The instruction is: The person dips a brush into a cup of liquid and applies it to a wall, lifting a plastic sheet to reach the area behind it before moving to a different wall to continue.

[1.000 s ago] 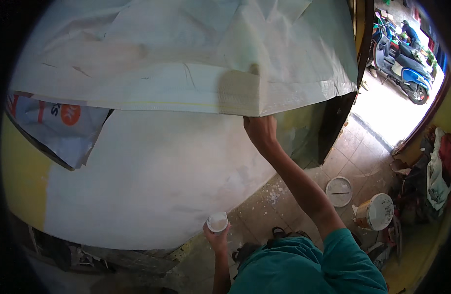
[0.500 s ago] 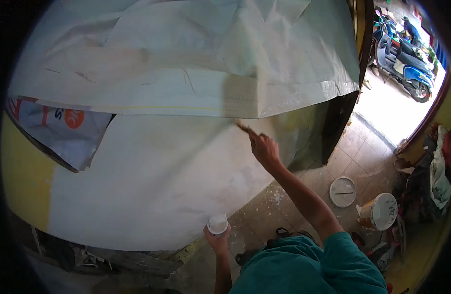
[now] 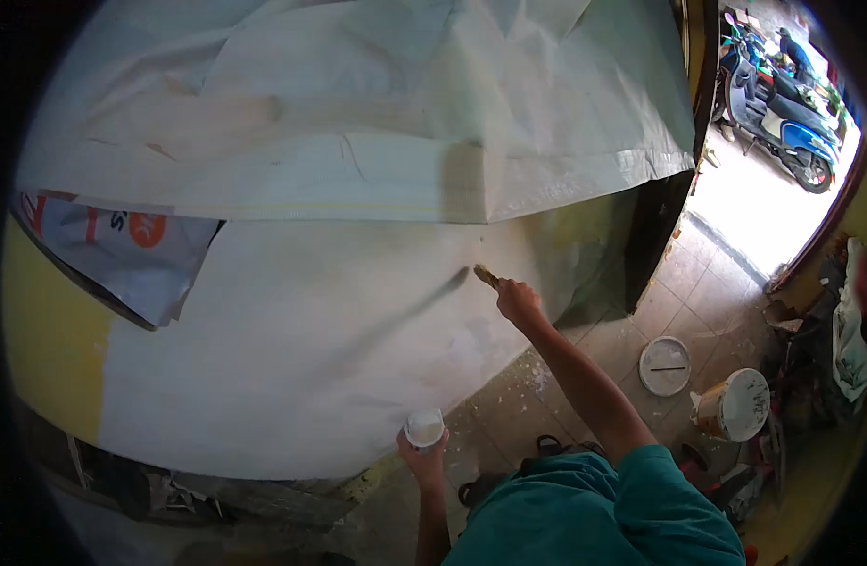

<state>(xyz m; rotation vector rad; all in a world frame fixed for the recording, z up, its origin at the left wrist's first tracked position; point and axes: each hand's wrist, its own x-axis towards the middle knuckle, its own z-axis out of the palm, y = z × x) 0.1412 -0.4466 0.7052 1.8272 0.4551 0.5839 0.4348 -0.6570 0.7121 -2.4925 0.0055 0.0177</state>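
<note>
A paintbrush (image 3: 485,274) is gripped by its handle in my right hand (image 3: 519,300), its bristles at the white-painted wall (image 3: 301,311) below the hanging sheet. Whether the bristles touch the wall I cannot tell. The brush casts a long shadow down to the left. Lower down, my left hand (image 3: 424,458) is wrapped round a small cup (image 3: 424,429) with white paint in it. Yellow paint (image 3: 56,363) shows on the wall's left part.
A whitish plastic sheet (image 3: 311,94) drapes over the upper wall. On the tiled floor to the right are a round lid (image 3: 664,367) and a paint-smeared bucket (image 3: 744,406). Past the doorway stand motor scooters (image 3: 782,123) and a person (image 3: 793,57). Dark clutter (image 3: 810,349) lies at far right.
My right hand has brought the brush down and slightly right, away from the sheet's lower edge. The left hand still holds the cup in nearly the same place.
</note>
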